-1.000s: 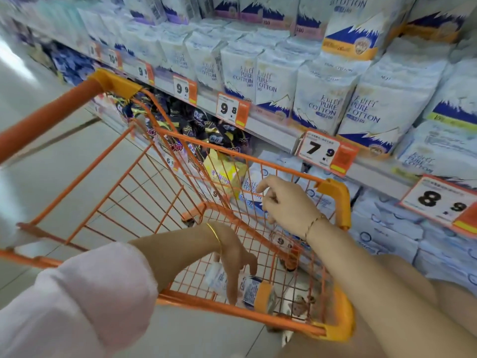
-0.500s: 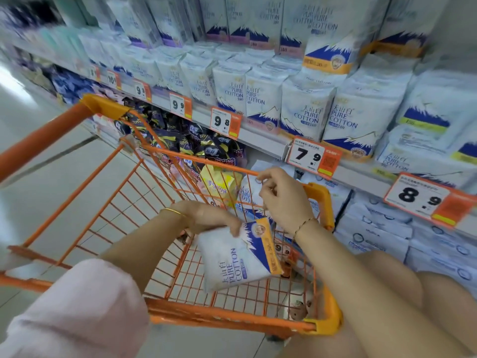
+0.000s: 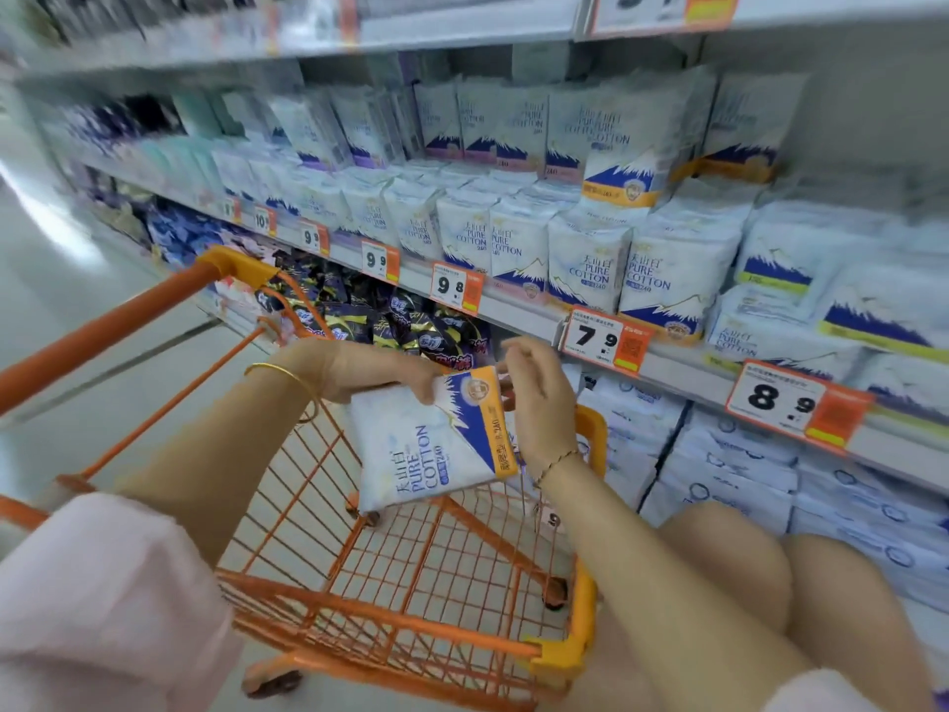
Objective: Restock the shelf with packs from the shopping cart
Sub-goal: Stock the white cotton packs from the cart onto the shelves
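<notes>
While gripping the pack (image 3: 431,444) by its top edge in the left hand (image 3: 369,370), with the right hand (image 3: 539,403) relaxed and grasping nothing just beside it, lifting it clear of the shopping cart (image 3: 411,624), probably next needing a carry up to the shelf (image 3: 518,308).

left hand (image 3: 359,372) grips white pack (image 3: 431,444) above orange cart (image 3: 411,583); right hand (image 3: 539,403) beside it

Two hands (left (image 3: 369,372), right (image 3: 539,403)), one held pack (image 3: 426,449), one orange cart (image 3: 102,328), two bracelets (image 3: 287,375), shelf packs (image 3: 585,264) blurred beyond counting.
</notes>
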{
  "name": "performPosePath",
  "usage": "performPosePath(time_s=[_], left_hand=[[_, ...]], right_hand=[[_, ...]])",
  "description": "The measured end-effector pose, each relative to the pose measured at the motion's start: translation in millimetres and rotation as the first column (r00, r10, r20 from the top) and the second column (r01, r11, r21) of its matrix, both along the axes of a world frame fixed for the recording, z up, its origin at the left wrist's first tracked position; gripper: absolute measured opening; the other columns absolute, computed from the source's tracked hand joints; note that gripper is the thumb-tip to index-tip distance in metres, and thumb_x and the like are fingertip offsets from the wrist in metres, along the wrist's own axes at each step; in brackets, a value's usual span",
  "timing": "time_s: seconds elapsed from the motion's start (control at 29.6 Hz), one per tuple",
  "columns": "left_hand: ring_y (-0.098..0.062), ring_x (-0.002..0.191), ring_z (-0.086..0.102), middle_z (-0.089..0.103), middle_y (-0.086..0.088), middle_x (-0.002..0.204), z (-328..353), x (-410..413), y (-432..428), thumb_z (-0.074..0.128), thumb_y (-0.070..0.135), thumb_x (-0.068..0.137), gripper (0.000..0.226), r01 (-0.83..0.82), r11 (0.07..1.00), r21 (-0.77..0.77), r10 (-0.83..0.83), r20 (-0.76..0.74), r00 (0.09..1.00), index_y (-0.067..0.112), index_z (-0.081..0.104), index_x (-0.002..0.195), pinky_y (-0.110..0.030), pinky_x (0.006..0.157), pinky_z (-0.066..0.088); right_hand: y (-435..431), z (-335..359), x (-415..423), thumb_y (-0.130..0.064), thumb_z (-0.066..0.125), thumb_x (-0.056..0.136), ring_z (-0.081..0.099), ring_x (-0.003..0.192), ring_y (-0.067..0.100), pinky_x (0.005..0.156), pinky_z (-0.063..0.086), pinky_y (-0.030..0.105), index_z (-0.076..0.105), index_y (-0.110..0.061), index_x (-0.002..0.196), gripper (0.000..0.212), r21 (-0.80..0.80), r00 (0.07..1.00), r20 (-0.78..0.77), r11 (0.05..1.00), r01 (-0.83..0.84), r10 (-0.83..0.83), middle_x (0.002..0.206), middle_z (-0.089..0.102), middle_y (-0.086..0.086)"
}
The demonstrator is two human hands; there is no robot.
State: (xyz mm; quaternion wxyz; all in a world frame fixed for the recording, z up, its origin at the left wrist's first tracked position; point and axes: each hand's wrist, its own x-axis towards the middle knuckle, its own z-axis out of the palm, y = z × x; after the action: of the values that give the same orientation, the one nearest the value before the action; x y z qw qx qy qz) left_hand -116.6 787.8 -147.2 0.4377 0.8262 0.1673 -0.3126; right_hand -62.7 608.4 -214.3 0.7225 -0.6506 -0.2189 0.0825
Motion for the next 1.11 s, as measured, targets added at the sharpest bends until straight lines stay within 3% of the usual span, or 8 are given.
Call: performPosePath(time_s=[0.13,0.3,0.47,0.61,0.74,0.84,0.98,1.11], left_hand=[[-0.019,0.076,0.069,0.07,-0.006,0.09,38.5,-0.2,-30.7,0.058,0.028,0.064,0.05,0.073,0.996,0.054,-0.078,0.105,0.991,0.007,0.057,0.11,-0.023,0.059,0.055],[-0.012,0.088,0.067,0.068,0.001,0.1,75.5,24.2,-52.4,0.07,0.039,0.061,0.05,0.129,0.95,0.285,-0.218,0.31,0.926,0.02,0.065,0.107,-0.024,0.074,0.054],[-0.018,0.109,0.057,0.056,0.001,0.123,87.3,68.1,-68.2,0.075,0.033,0.077,0.064,-0.102,0.956,0.275,-0.104,0.645,0.757,0.024,0.044,0.132,-0.031,0.089,0.047],[-0.02,0.107,0.057,0.05,-0.004,0.126,80.4,108.2,-69.7,0.071,0.036,0.08,0.082,-0.266,0.962,-0.06,0.225,0.723,0.653,0.015,0.023,0.144,-0.034,0.087,0.05],[-0.018,0.101,0.065,0.063,-0.008,0.118,78.5,155.6,-69.7,0.069,0.032,0.082,0.062,-0.156,0.961,-0.23,0.274,0.697,0.663,0.007,0.044,0.133,-0.034,0.088,0.054],[-0.019,0.103,0.063,0.064,-0.003,0.114,86.0,188.6,-65.3,0.07,0.03,0.076,0.054,-0.219,0.961,-0.167,0.266,0.768,0.582,0.012,0.048,0.123,-0.038,0.095,0.05],[-0.015,0.087,0.061,0.061,-0.004,0.099,90.8,224.4,-60.8,0.062,0.006,0.085,0.035,-0.215,0.964,-0.156,0.247,0.825,0.509,0.01,0.046,0.116,-0.022,0.076,0.05],[-0.015,0.08,0.054,0.055,-0.004,0.092,79.6,248.6,-56.4,0.059,0.007,0.086,0.034,-0.238,0.969,-0.073,0.194,0.82,0.539,0.009,0.043,0.117,-0.024,0.067,0.045]], right_hand=[[-19.5,32.3,1.6,-0.029,0.06,0.09,0.063,0.086,0.012,0.077,0.05,0.029,0.059,-0.024,0.103,0.014,-0.145,0.95,-0.002,0.94,-0.31,0.313,0.093,0.063,-0.006],[-62.4,81.0,27.5,-0.026,0.075,0.077,0.063,0.089,0.007,0.079,0.053,0.028,0.059,-0.023,0.109,0.035,-0.48,0.933,0.052,0.828,-0.29,0.356,0.107,0.062,-0.001],[-87.0,96.8,66.1,-0.012,0.074,0.078,0.062,0.068,0.02,0.063,0.053,0.031,0.062,-0.014,0.113,0.037,-0.171,0.989,-0.095,0.977,-0.129,0.114,0.073,0.063,0.002],[-85.9,103.6,103.5,-0.015,0.068,0.084,0.061,0.074,0.026,0.067,0.057,0.038,0.056,-0.004,0.122,0.041,0.048,0.977,-0.214,0.998,0.033,-0.022,0.084,0.062,0.011],[-56.1,117.2,136.3,-0.009,0.066,0.086,0.062,0.102,0.029,0.071,0.059,0.036,0.042,-0.007,0.133,0.053,0.127,0.971,-0.221,0.985,0.12,-0.089,0.127,0.053,0.015],[-36.1,127.9,164.3,-0.019,0.071,0.081,0.053,0.11,0.02,0.094,0.047,0.035,0.041,-0.012,0.133,0.061,-0.14,0.954,0.037,0.944,0.3,-0.298,0.125,0.051,0.003],[-23.9,139.3,198.9,-0.027,0.071,0.079,0.057,0.098,0.024,0.078,0.047,0.031,0.049,-0.008,0.117,0.048,-0.408,0.887,0.289,0.792,0.454,-0.36,0.108,0.059,0.007],[-16.9,132.1,223.9,-0.029,0.065,0.084,0.059,0.094,0.027,0.068,0.039,0.028,0.056,-0.003,0.1,0.032,-0.577,0.883,0.376,0.675,0.46,-0.28,0.103,0.062,0.016]])
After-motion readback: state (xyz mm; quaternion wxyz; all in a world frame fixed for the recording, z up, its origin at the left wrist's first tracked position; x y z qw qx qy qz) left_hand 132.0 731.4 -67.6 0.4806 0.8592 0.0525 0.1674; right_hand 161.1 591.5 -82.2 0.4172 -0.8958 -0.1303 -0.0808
